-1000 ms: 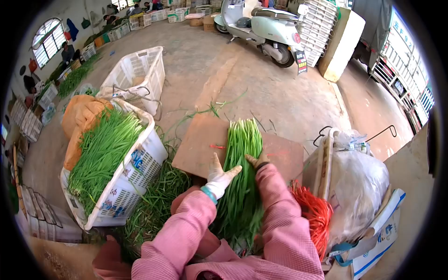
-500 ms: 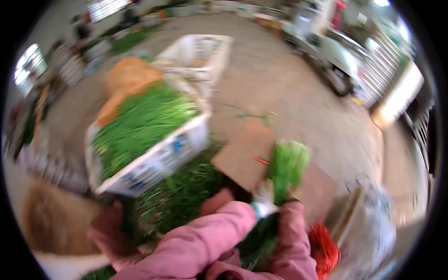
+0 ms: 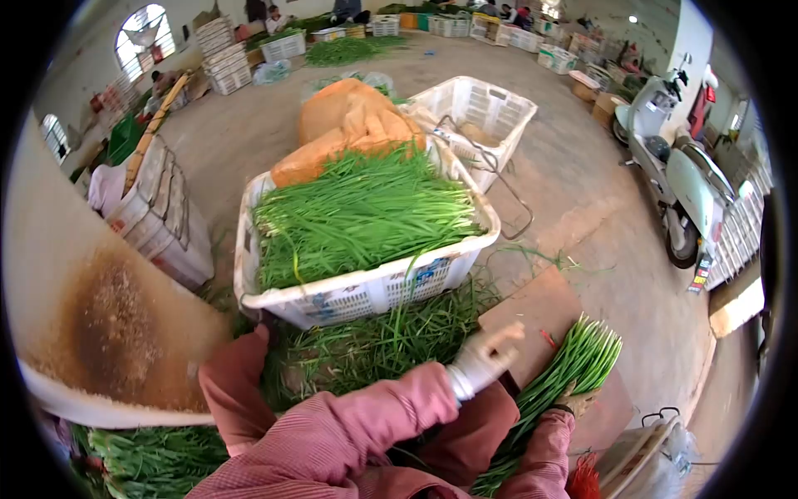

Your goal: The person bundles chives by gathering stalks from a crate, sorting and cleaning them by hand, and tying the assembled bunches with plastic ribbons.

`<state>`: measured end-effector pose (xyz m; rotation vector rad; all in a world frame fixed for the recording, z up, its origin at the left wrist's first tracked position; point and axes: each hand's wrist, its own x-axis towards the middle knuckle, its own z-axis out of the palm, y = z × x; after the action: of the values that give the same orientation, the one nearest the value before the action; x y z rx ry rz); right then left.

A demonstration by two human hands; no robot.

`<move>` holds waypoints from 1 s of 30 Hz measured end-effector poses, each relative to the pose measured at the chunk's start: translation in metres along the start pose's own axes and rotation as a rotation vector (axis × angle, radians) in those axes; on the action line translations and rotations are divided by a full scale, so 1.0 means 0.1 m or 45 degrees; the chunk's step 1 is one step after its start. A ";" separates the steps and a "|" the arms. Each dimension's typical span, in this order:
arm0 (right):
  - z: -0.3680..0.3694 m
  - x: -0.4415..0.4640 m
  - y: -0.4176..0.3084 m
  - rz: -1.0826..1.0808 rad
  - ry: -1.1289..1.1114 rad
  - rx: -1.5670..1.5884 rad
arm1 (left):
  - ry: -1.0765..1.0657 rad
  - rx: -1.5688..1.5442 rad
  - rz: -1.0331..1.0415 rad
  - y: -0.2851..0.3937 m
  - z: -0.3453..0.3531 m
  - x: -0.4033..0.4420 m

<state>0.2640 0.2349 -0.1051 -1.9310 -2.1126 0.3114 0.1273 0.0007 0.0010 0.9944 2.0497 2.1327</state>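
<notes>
My right hand (image 3: 575,401) is closed around a bunch of garlic chives (image 3: 553,371). The bunch slants across a brown board (image 3: 532,320), pale stem ends pointing up and right, leaves trailing toward my lap. My left hand (image 3: 485,359), in a whitish glove, is held left of the bunch, apart from it. It is slightly blurred, with fingers spread and nothing seen in them. A small red strip (image 3: 548,338) lies on the board beside the stems. In front of me, a white plastic crate (image 3: 366,297) is heaped with more garlic chives (image 3: 366,216).
Loose green leaves (image 3: 374,345) litter the floor below the crate. An orange sack (image 3: 357,121) and another white crate (image 3: 490,108) stand behind it. Red string (image 3: 584,478) hangs at lower right. A scooter (image 3: 677,170) is parked at right. People sit among crates far off.
My left hand has come off the bunch and moved left. My right hand stays on the bunch, which now slants more. The view has swung, so the crate appears farther right.
</notes>
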 end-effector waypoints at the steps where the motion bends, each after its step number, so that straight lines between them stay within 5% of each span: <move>1: 0.20 0.25 0.24 -0.086 -0.006 0.032 | 0.083 0.045 0.037 -0.15 -0.22 0.13; 5: -0.27 0.30 0.14 -0.041 -0.155 0.374 | 0.100 0.404 -0.063 -0.58 -1.21 0.79; 6: 0.23 0.58 0.50 -0.272 0.209 0.455 | -0.017 0.687 -0.282 -0.52 -1.38 1.01; 7: 0.31 0.57 0.55 -0.255 0.217 0.457 | -0.117 1.029 -0.296 -0.61 -1.49 1.23; 8: 0.32 0.56 0.57 -0.197 0.172 0.272 | -0.175 1.078 -0.418 -0.62 -1.56 1.44; 9: 0.32 0.59 0.57 -0.145 0.129 0.088 | -0.211 1.030 -0.267 -0.86 -1.67 1.63; 13: -0.08 0.07 0.08 -0.142 0.250 -0.237 | -0.345 1.459 -0.108 -1.38 -1.58 2.28; 15: -0.01 0.01 0.14 -0.476 0.512 -0.164 | -0.414 1.605 -0.093 -1.53 -1.50 2.48; 17: -0.01 -0.01 0.13 -0.552 0.536 -0.143 | -0.673 1.662 -0.528 -1.56 -1.47 2.59; 21: -0.21 -0.16 -0.02 -0.580 0.460 -0.212 | -0.843 1.732 -0.515 -1.35 -1.52 2.70; 23: -0.31 -0.18 -0.14 -0.779 0.495 -0.056 | -0.446 1.541 -0.408 -1.22 -1.72 2.64; 25: -0.47 -0.31 -0.46 -0.781 0.452 -0.015 | 0.046 0.936 -0.149 -1.29 -2.10 2.57; 27: -0.56 -0.41 -0.79 -0.989 0.239 0.085 | 0.038 0.063 -0.246 -0.95 -2.39 2.51; 30: -0.44 -0.65 -1.40 -1.474 -0.060 0.410 | -0.028 0.022 -0.296 -0.78 -2.77 2.39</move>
<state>0.1525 0.1567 -0.0203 -0.3540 -2.5816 0.3867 -0.2191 -0.1319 0.0498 0.7354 2.0614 1.9821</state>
